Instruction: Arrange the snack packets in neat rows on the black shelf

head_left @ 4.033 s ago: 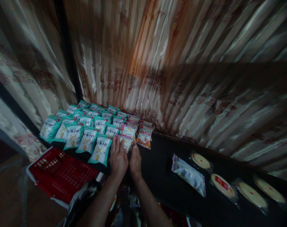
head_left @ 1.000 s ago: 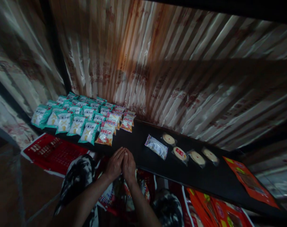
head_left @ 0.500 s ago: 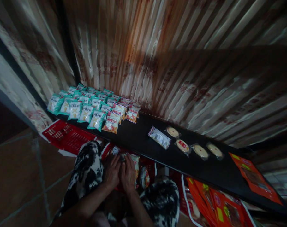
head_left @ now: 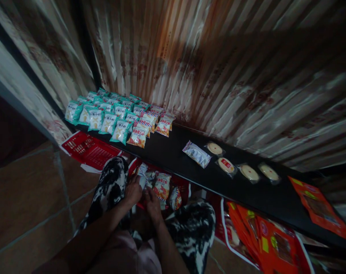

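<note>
Lying against fingers of the left hand is a snack packet.

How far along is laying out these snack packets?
Done: teal packets and a few red-striped packets lie in rows at the left end of the shelf. In hand: left hand and right hand reach among loose packets below it. Left, probably: those loose packets; mid-shelf is bare.

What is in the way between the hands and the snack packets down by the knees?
Nothing visible. The left hand and right hand touch the snack packets in the red basket between the patterned knees. Too dim to tell whether either grip has closed on one.
</note>
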{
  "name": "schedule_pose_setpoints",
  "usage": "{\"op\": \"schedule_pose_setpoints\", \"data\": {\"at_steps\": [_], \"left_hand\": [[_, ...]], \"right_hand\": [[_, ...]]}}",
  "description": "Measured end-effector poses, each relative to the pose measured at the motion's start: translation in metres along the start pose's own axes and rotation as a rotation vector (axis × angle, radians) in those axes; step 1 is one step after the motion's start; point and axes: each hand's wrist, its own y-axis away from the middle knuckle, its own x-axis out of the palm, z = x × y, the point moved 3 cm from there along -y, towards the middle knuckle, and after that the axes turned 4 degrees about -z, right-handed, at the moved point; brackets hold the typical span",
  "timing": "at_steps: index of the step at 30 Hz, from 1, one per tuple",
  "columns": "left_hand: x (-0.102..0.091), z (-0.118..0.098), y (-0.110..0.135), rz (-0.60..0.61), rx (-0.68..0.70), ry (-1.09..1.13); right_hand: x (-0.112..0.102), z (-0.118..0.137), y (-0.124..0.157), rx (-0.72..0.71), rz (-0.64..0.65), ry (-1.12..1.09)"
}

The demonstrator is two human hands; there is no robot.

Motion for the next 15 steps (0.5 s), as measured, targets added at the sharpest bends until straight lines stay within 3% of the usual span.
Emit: {"op": "schedule_pose_setpoints", "data": {"at_steps": [11, 15], "left_hand": [[-0.001, -0.007, 0.001, -0.048, 0.218, 0.129], [0.000, -0.014, 0.008, -0.015, 0.167, 0.262]], "right_hand": [[-0.002, -0.005, -0.004, 0.089, 0.030, -0.173], [-0.004, -0.008, -0.008, 0.144, 0.032, -0.245]]}}
